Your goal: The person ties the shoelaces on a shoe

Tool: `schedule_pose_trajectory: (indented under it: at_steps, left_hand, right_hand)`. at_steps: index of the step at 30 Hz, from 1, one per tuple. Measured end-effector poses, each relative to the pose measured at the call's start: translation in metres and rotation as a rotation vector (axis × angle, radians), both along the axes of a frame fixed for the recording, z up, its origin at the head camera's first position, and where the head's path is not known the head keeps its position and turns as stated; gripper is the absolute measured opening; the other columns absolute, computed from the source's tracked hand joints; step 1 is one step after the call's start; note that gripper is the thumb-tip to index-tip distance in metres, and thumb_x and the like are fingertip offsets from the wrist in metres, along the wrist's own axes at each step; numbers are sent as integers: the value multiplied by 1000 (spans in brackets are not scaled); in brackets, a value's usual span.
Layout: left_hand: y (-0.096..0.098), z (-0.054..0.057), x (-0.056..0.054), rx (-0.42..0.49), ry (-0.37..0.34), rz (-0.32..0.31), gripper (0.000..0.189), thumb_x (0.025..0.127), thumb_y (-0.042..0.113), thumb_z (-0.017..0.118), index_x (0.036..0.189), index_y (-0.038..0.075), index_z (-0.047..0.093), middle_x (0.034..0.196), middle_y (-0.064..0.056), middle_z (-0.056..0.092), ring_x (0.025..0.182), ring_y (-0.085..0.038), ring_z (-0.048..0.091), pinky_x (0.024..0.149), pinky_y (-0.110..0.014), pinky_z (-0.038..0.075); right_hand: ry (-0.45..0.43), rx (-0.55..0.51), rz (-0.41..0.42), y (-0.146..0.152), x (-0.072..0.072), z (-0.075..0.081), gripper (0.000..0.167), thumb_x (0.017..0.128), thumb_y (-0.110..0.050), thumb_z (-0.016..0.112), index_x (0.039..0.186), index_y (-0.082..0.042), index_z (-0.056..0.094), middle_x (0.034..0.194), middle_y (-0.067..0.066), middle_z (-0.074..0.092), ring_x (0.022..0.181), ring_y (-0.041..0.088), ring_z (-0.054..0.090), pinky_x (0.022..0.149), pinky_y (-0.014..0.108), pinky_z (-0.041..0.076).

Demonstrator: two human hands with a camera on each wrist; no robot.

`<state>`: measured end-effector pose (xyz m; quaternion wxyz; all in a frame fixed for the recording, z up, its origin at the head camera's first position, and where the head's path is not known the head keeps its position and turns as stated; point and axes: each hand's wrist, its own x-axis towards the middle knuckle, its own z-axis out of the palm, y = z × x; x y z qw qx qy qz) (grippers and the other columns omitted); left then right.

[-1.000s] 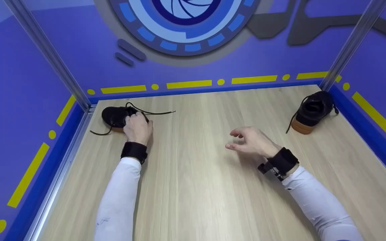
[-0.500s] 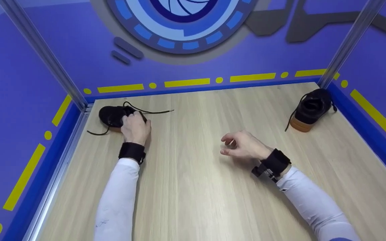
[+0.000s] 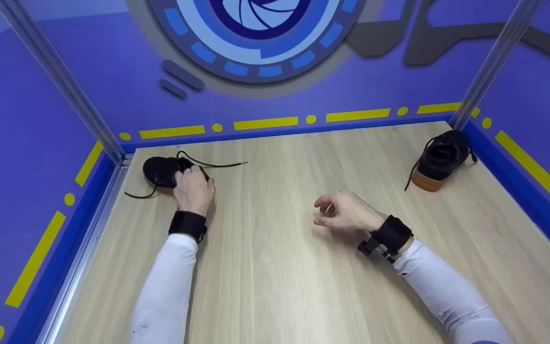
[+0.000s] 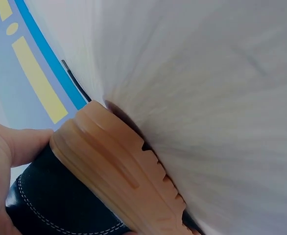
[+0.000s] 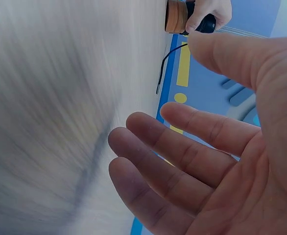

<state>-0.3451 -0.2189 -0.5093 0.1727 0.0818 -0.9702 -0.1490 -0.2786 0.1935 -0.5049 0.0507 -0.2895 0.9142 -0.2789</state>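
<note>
At the back left of the table lies a black lace-up shoe [image 3: 161, 171], toe pointing left, its laces loose on both sides. My left hand [image 3: 193, 192] grips it round the heel end. In the left wrist view the thumb presses the heel just above the tan sole [image 4: 102, 152], with white stitching showing on the black upper. My right hand [image 3: 346, 210] hovers over the middle right of the table, palm facing left, fingers loosely bent and holding nothing. A second black shoe [image 3: 442, 157] with a tan sole stands at the back right, heel toward me.
The wooden table [image 3: 275, 267] is walled by blue panels with yellow dashes. A metal rail [image 3: 72, 267] runs along its left edge, and posts rise at both back corners. One lace [image 3: 222, 166] trails right from the left shoe; another [image 3: 411, 174] hangs beside the right shoe.
My right hand has moved slightly left, its fingers a bit more bent. The left hand keeps its grip on the shoe, which stays in place. The head view has shifted a little.
</note>
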Motion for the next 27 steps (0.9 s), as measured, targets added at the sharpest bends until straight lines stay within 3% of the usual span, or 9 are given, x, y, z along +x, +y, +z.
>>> schedule_pose_trajectory:
  at_steps: [5, 13, 27]
  left_hand:
    - [2, -3, 5, 8, 8, -13, 47, 102, 28, 80, 130, -8, 68, 131, -31, 74, 125, -51, 65, 94, -65, 65]
    - [13, 3, 12, 11, -10, -40, 50, 102, 31, 78, 133, -7, 68, 134, -30, 74, 127, -50, 65, 98, -64, 64]
    - [38, 16, 24, -4, 76, -98, 44, 100, 30, 82, 122, -5, 71, 126, -28, 77, 119, -49, 68, 92, -63, 65]
  right_hand:
    - [4, 4, 21, 0, 1, -1, 44, 98, -36, 83, 126, -1, 79, 108, 15, 86, 100, 30, 85, 92, 49, 68]
    - [4, -6, 30, 0, 2, -1, 39, 99, -34, 83, 120, -1, 81, 105, 13, 87, 96, 29, 85, 87, 44, 69]
    - [2, -27, 7, -2, 3, 3, 39, 98, -36, 83, 120, -3, 81, 99, 7, 87, 92, 22, 83, 85, 37, 67]
